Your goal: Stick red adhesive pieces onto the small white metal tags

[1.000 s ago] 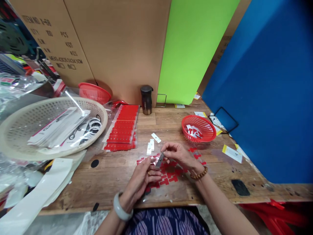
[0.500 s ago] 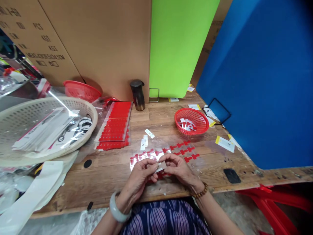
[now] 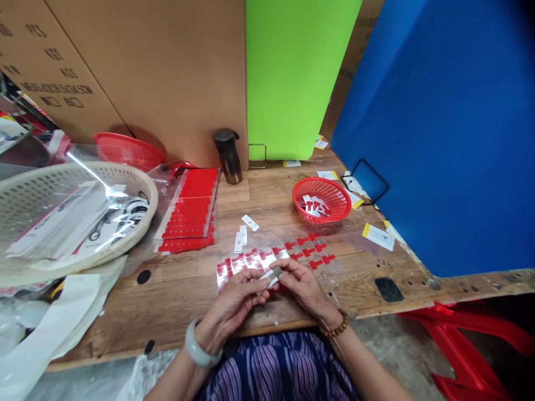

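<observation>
My left hand (image 3: 239, 295) and my right hand (image 3: 303, 287) meet over the front of the table, both pinching one small white and grey card (image 3: 272, 276). Under and behind them lies a clear sheet with rows of red stickers (image 3: 320, 249). Small white cards (image 3: 250, 223) rest just beyond the sheet. A red basket (image 3: 340, 199) farther back on the right holds small white cards with red pieces. To the left, stacked sheets of red stickers (image 3: 190, 203) lie flat.
A large cream basket (image 3: 146, 223) with plastic-wrapped cards fills the left side. A dark tumbler (image 3: 228, 157) stands before cardboard (image 3: 167, 72). Green (image 3: 292, 78) and blue (image 3: 443, 128) panels rise behind and right. Yellow-edged cards (image 3: 379, 238) lie at the right.
The view has shifted slightly, so the table's contents appear a little farther left and higher. Both hands still hold the small card, now tilted a bit differently.
</observation>
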Tool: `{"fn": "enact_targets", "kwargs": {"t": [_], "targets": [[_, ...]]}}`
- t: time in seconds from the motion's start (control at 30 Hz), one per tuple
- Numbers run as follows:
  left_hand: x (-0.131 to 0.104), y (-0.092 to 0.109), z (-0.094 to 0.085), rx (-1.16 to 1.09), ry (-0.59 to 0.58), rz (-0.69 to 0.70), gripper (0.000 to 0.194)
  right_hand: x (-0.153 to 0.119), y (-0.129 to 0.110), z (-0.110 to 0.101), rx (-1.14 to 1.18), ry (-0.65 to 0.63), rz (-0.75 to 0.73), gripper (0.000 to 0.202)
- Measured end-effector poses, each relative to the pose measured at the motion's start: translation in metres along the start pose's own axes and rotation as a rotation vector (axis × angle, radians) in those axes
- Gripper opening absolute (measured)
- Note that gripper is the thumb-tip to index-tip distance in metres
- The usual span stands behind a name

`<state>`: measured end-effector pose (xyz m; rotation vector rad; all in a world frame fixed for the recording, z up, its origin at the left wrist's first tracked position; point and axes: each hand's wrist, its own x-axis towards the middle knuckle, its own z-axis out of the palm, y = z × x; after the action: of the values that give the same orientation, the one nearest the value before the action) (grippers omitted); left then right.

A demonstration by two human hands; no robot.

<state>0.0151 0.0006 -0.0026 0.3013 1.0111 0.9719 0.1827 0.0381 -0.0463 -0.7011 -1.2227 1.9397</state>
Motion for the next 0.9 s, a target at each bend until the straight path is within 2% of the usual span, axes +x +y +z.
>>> {"fn": "enact_targets", "kwargs": {"t": [0.07,0.13,0.23,0.3,0.37,0.47,0.57,0.7,0.9], "targets": [[0.003,0.001,-0.001,0.003,0.018,0.012,0.020,-0.001,-0.003,-0.002,-0.039,0.048,0.018,0.032],[0.008,0.000,-0.004,0.014,0.065,0.032,0.018,-0.004,-0.008,-0.006,-0.129,0.173,0.015,0.037],[0.017,-0.005,-0.010,0.025,0.178,0.071,0.014,-0.013,-0.014,-0.014,-0.384,0.417,0.003,0.026],[0.023,-0.009,-0.014,0.021,0.241,0.094,0.013,-0.021,-0.016,-0.015,-0.620,0.486,0.003,0.018],[0.026,-0.013,-0.016,0.022,0.268,0.116,0.012,-0.029,-0.016,-0.011,-0.809,0.442,-0.004,0.013],[0.029,-0.018,-0.016,0.057,0.265,0.148,0.012,-0.035,-0.009,-0.001,-0.957,0.327,-0.016,0.013],[0.031,-0.023,-0.013,0.108,0.270,0.169,0.018,-0.035,0.003,0.005,-1.064,0.311,-0.049,0.013],[0.031,-0.025,-0.011,0.166,0.263,0.208,0.025,-0.031,0.013,0.005,-1.133,0.306,-0.096,0.012],[0.030,-0.025,-0.011,0.199,0.248,0.220,0.026,-0.026,0.001,0.005,-1.142,0.235,-0.061,0.012]]}}
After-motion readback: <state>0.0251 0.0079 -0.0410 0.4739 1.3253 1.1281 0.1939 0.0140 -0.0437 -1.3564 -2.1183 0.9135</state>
